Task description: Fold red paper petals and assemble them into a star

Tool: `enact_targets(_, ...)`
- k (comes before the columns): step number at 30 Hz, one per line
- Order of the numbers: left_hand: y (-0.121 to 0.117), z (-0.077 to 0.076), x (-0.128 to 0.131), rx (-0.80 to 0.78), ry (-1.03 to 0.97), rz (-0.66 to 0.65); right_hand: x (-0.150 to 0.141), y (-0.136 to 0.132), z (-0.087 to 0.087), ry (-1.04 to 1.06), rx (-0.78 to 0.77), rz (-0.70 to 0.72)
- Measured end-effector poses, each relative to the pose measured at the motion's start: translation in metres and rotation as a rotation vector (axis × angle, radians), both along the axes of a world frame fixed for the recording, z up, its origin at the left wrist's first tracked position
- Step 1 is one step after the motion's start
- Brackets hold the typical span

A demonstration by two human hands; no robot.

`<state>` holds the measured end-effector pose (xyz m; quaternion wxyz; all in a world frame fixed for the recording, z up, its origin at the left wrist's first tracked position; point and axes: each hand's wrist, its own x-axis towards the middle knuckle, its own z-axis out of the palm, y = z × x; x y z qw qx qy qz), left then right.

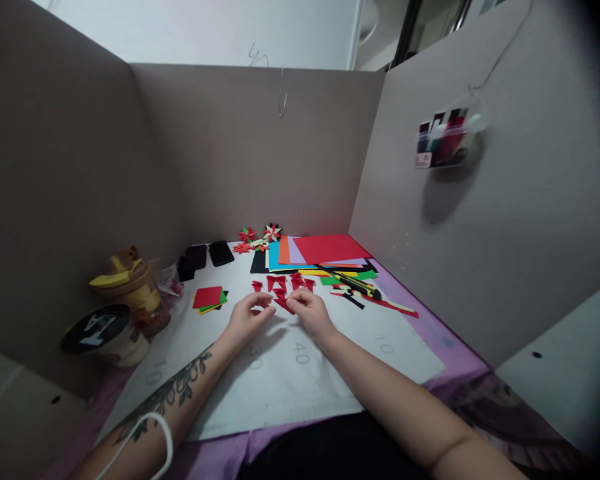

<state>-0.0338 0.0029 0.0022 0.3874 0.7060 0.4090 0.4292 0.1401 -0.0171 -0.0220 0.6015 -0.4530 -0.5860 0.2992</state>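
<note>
Several small folded red paper pieces [276, 283] lie in a cluster on the white marked mat [325, 387]. My right hand [311, 315] is closed in a pinch at the edge of a red folded paper piece [282, 304] just in front of that cluster. To the left of the same piece, my left hand [249, 316] has curved fingers with a gap between thumb and forefinger, and nothing shows in it. Part of the pinched piece is hidden by my right fingertips.
Coloured paper sheets [330, 249] lie behind the pieces, with a yellow-black cutter knife [357, 285] to the right. Small square papers [208, 297] lie left. Folded paper stars [273, 231] and a black phone-like object [221, 253] sit farther back; pots [135, 287] stand left.
</note>
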Motion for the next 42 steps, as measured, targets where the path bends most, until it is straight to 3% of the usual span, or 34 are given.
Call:
enact_targets(8,0.0,-0.002,0.002,-0.023,0.007,0.031,-0.012,-0.008,0.001,-0.12,-0.009,0.084)
enact_targets(15,-0.006,0.002,0.007,-0.006,0.095,-0.008,-0.014,-0.01,0.001,-0.216,-0.01,0.03)
enact_targets(22,-0.008,0.004,0.01,0.025,0.143,-0.035,-0.01,-0.009,0.004,-0.057,-0.03,-0.016)
enact_targets(30,-0.006,-0.006,0.006,0.045,0.18,-0.062,0.004,0.003,0.0,0.185,-0.092,-0.079)
enact_targets(38,-0.003,-0.001,0.004,0.026,0.018,-0.007,-0.01,-0.007,0.001,-0.251,0.003,0.034)
enact_targets(42,-0.005,0.003,0.002,0.001,0.021,-0.018,-0.016,-0.011,0.003,-0.298,0.024,0.066)
